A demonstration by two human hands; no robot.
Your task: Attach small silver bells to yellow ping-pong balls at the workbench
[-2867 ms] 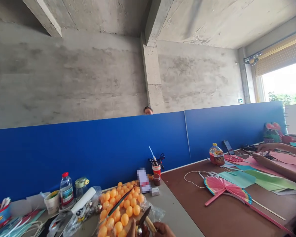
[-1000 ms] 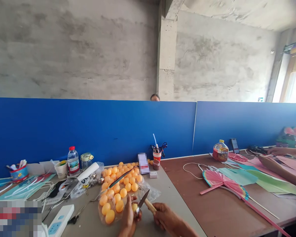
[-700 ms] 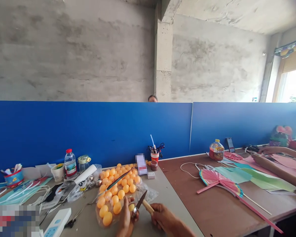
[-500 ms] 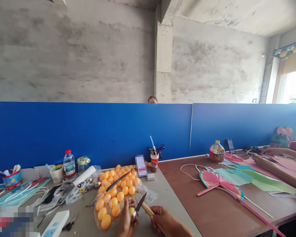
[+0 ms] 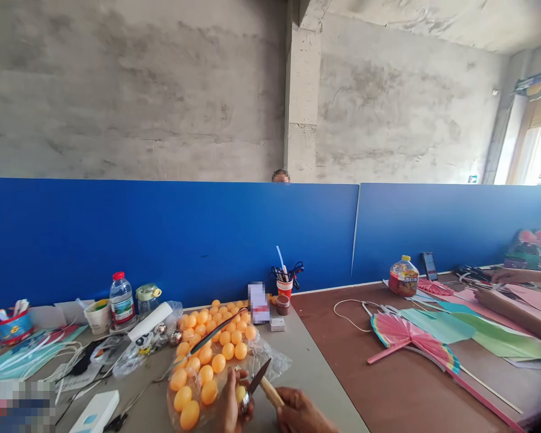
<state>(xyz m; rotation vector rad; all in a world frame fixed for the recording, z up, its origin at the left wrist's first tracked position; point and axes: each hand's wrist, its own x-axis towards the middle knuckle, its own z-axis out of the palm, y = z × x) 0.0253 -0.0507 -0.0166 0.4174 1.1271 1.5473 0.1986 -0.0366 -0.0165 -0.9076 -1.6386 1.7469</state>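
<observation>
At the lower middle of the head view, my left hand point(image 5: 231, 400) is wrapped round a small ball point(image 5: 241, 395), part yellow and part shiny silver. My right hand point(image 5: 301, 410) grips the light wooden handle of a knife point(image 5: 258, 379). Its dark blade stands at an angle to the handle, with the lower end close to the ball; whether they touch I cannot tell. Just left of my hands and beyond them, many orange balls point(image 5: 210, 392) lie in a clear plastic bag point(image 5: 275, 359). A dark curved strip point(image 5: 211, 334) rests across them.
A white power strip point(image 5: 94, 414), cables, a water bottle point(image 5: 122, 300) and a glass jar point(image 5: 148, 300) are on the left. A red-and-white cup point(image 5: 284, 289) of tools stands by the blue partition point(image 5: 171, 234). On the right lie a pink fan point(image 5: 415, 340), coloured paper and another person's arms point(image 5: 514, 300).
The view has shifted slightly, so side objects sit a little further out. Both hands keep nearly the same pose, still holding the ball and the knife.
</observation>
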